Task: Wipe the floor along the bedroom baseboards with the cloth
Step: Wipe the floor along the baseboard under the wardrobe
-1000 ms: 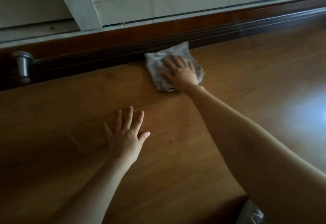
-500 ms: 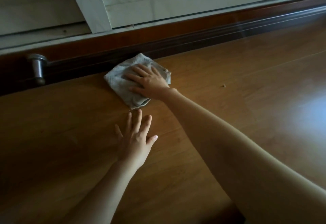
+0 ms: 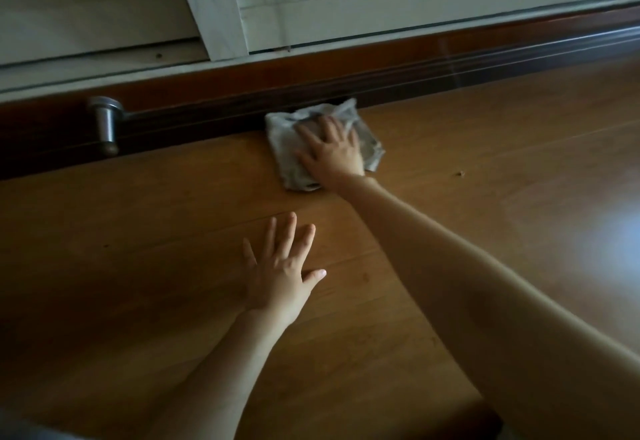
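The right hand [image 3: 334, 154] presses flat, fingers straight, on a crumpled grey cloth [image 3: 287, 148] touching the dark wooden baseboard [image 3: 450, 69], while the left hand [image 3: 282, 271] rests open-palmed on the brown wooden floor [image 3: 138, 231] near a metal doorstop [image 3: 105, 124].

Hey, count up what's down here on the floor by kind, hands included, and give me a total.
Hands: 2, left hand flat on the floor, right hand pressing the cloth
Cloths: 1, cloth
Metal door stops: 1, door stop
Crumbs: 1, crumb
Total: 5
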A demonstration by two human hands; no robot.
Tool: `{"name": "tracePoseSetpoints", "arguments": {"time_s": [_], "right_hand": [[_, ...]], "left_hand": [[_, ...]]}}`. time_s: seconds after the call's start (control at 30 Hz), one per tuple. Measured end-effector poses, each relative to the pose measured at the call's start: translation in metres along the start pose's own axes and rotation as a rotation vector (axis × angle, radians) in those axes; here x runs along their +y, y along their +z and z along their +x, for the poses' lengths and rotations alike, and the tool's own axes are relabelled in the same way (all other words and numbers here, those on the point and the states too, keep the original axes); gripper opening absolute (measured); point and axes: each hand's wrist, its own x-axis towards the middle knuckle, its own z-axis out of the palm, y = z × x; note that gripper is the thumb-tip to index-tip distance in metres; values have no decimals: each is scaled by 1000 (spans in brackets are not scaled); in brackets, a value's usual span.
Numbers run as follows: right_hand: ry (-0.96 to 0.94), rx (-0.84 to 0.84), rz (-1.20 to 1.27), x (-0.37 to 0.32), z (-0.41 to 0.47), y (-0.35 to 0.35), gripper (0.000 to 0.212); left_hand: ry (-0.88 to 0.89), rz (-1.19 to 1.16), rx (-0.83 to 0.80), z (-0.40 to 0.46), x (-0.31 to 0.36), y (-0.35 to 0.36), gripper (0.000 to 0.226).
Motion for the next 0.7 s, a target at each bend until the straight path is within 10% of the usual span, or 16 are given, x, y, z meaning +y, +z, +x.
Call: {"name": "tracePoseSetpoints", "arguments": {"time_s": [0.13, 0.37, 0.7], "right_hand": [[-283, -53, -37, -5, -2, 3, 55], [-127, 39, -47, 108, -10, -14, 58], [-677, -21, -104, -57, 28, 13, 54]], "left_hand": [[-3, 25, -10, 0, -1, 3, 75], [13, 46, 67, 2, -4, 11, 73], [2, 43, 128, -5, -5, 22, 70]]}}
